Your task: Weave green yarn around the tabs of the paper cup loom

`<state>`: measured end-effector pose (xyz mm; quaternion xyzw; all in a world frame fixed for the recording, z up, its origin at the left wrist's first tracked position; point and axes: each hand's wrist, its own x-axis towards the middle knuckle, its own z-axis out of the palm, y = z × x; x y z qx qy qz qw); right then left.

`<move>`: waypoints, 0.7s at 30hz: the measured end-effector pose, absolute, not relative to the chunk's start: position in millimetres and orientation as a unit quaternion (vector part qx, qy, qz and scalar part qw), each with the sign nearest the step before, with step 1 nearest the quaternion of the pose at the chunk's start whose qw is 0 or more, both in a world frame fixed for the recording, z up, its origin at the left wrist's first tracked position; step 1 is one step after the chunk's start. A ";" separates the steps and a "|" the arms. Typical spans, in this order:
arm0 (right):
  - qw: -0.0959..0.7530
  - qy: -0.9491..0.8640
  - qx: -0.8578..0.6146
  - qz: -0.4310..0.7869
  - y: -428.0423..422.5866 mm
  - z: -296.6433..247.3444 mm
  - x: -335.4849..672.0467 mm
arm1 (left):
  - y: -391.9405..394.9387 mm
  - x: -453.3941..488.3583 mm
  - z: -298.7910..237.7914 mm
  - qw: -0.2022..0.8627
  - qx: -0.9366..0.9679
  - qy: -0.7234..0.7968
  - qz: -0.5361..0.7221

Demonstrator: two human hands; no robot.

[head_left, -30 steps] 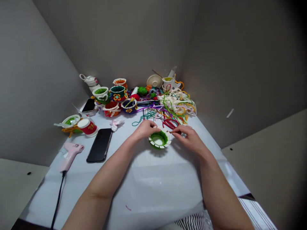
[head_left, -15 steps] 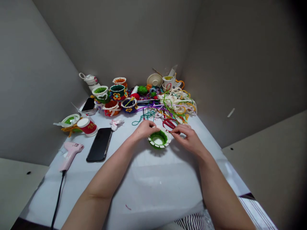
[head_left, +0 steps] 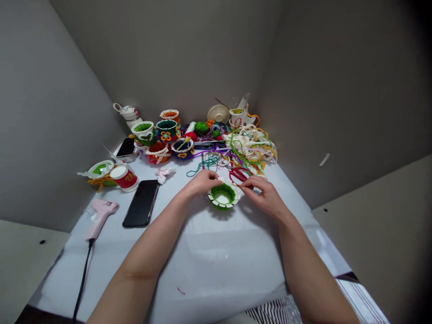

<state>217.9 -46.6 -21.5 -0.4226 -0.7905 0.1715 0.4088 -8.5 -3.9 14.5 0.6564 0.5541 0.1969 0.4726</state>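
A white paper cup with its rim cut into tabs, green yarn woven round its wall, is in the middle of the table. My left hand is closed on the cup's far left rim, thumb toward the inside. At the cup's right side my right hand pinches a thin strand, which looks like the green yarn's end, between thumb and forefinger. Just beyond that hand lie red-handled scissors. How far the left fingers reach behind the rim is hidden.
Left of my arm lie a black phone, a pink glue gun with a cord and a red paper cup. Several yarn-covered cups stand at the back, beside a tangled yarn heap. Grey walls enclose the table's back.
Both hands stay at the cup in almost the same pose. The view has shifted very slightly, and the strand at my right fingertips lies a little differently.
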 end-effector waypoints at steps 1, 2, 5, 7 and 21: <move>0.403 -0.795 -0.419 0.172 -46.4 -21.9 218.8 | -3.9 -8.4 14.3 0.472 0.657 0.555 0.195; 0.395 -0.800 -0.417 0.174 -46.1 -22.5 219.5 | -3.6 -8.4 13.6 0.470 0.658 0.555 0.195; 0.352 -0.810 -0.428 0.194 -44.6 -25.4 219.6 | -1.3 -10.1 8.8 0.465 0.667 0.549 0.194; 0.313 -0.814 -0.441 0.210 -43.6 -27.4 217.7 | 0.5 -12.6 5.5 0.469 0.675 0.537 0.191; 0.287 -0.817 -0.454 0.209 -42.0 -32.9 212.0 | 19.8 5.6 8.0 0.496 0.735 0.443 0.133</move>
